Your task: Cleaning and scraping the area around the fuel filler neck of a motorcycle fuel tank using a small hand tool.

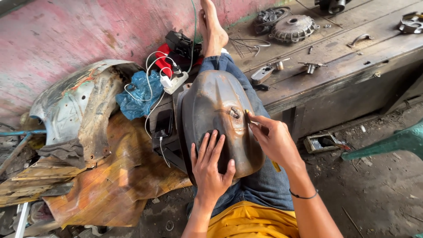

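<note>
A rusty fuel tank (pixel 218 119) lies across the person's lap, its long axis running from the knees back toward the waist, narrow end pointing at the bare foot (pixel 213 28); the left hand (pixel 211 165) presses flat on the tank's near end, all 5 fingers spread and gripping nothing; the right hand (pixel 273 139) pinches a small tool (pixel 247 117) just beside the tank's filler hole (pixel 233 113); a workbench (pixel 335 57) stands right of the tank.
</note>
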